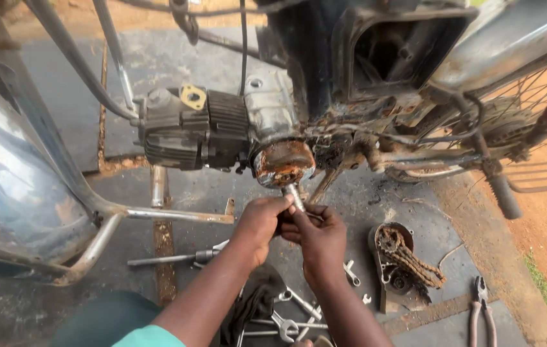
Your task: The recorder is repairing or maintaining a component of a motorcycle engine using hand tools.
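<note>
Item: left hand (262,222), fingers curled narrow around the lower part of a short metal tool shaft (294,196). Item: right hand (319,234), fingers likewise closed on the same shaft from the other side, the two hands touching each other.

Tool shaft: bright steel, cylindrical, tilted, its upper end meeting the underside of the rusty round cover (283,163). What kind of head it carries cannot be told.

Rusty round cover: orange-brown, flaking, disc-shaped, at the bottom of the engine (215,128).

Engine: dull grey cast metal, black ribbed cylinder fins on its left, a small yellow gasket-shaped plate on top.

Frame tubes (157,212): chromed, scuffed, running beneath and left of the engine.

Ground sheet (350,199): dark, gritty, with rust-coloured seams.

Side casing (389,257): round-ended, lying open face up right of the hands, a greasy, rusted chain (411,257) coiled in it.

Pliers (481,311): red-handled, near the sheet's right edge.

Spanners (292,308): several, bright steel, heaped just below the wrists.

Long socket bar (170,259): flat on the sheet, left of the forearms.

Clearance: tight above the hands under the engine; open sheet between hands and casing.
</note>
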